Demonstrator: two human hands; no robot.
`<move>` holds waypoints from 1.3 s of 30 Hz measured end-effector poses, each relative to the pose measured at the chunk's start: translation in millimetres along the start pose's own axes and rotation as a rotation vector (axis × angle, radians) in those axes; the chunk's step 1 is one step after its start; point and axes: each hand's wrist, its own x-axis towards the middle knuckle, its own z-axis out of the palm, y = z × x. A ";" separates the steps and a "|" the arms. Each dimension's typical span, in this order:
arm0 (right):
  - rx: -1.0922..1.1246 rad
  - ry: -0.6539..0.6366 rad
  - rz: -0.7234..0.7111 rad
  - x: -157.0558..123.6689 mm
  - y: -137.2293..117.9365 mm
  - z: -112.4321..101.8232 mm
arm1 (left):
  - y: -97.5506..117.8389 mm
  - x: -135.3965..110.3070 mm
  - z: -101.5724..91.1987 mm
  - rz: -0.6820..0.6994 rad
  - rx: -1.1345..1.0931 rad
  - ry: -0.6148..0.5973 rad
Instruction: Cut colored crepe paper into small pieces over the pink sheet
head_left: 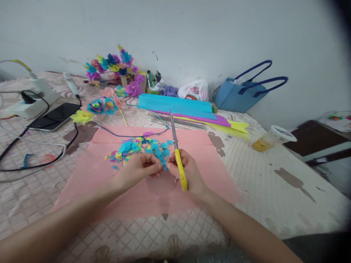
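My right hand point(186, 171) is closed around yellow-handled scissors point(177, 153), whose blades point away from me. My left hand point(142, 166) is curled just to its left, fingertips pinching a small blue paper scrap point(164, 166) where the two hands meet. Both hands hover over a pink paper sheet point(137, 193) spread on the table. A heap of cut paper bits point(139, 148), mostly blue with yellow and purple, lies on the sheet just beyond my fingers.
Blue, purple and yellow paper sheets point(178, 104) lie behind the pink one. Paper flowers point(112, 64) stand at the back left. A phone point(55, 116) and cables lie at left, a blue bag point(238, 95) and a plastic cup point(270, 138) at right.
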 end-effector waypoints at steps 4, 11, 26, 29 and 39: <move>0.017 -0.021 0.041 -0.7 1.0 0.1 | 0.8 0.5 0.7 0.004 -0.002 0.016; 0.015 -0.019 0.036 -0.8 1.7 -0.9 | 2.9 -1.1 2.2 0.017 0.006 0.042; 0.014 -0.026 0.070 -2.9 -1.6 0.6 | 4.3 -2.5 1.1 0.043 0.074 0.052; 0.029 -0.040 0.085 -3.8 -3.6 1.7 | 3.8 -3.3 1.6 0.058 0.110 0.055; 0.001 -0.008 0.017 -1.8 1.5 -1.3 | 1.7 -3.4 1.5 0.040 0.088 -0.004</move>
